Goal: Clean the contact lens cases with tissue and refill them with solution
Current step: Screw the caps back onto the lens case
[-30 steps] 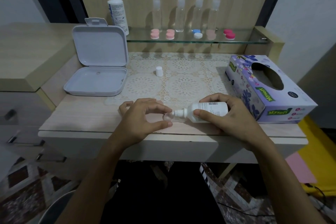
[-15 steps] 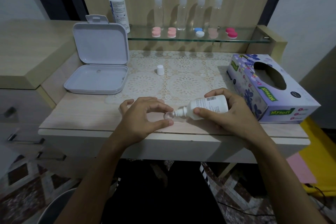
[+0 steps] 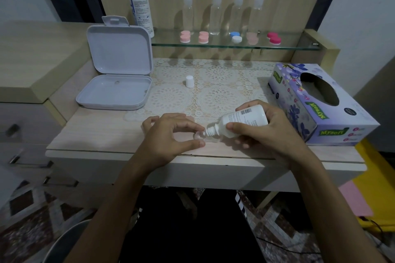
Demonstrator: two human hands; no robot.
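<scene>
At the lower centre of the frame, on the near edge of the desk (image 3: pixel 102 134), the right hand (image 3: pixel 271 134) grips a small white solution bottle (image 3: pixel 243 121) and holds it tipped down to the left, its nozzle meeting the clear lens case (image 3: pixel 199 136) that the left hand (image 3: pixel 171 136) pinches between thumb and forefinger against the desktop. Compared with a second ago the bottle's base has risen, so that it now slopes more steeply toward the case, while the left hand's pinch looks unchanged; I judge this to be the refill step under way, with the steeper tilt meant to bring solution to the nozzle (no drop or liquid level can be made out, the case being clear and partly hidden by the fingers). The bottle's white cap (image 3: pixel 189 81) stands apart on the lace mat (image 3: pixel 220 98), middle of the frame. Along the glass shelf (image 3: pixel 299 47) in the upper part sit several coloured lens cases (image 3: pixel 236 36), which suggests more cases may wait their turn, though whether they are already cleaned cannot be told. A tissue box (image 3: pixel 350 117) lies at the right, just beside the right hand, and an open white box (image 3: pixel 115 92) lies at the left. The risk now is overfilling or nudging the light case.
</scene>
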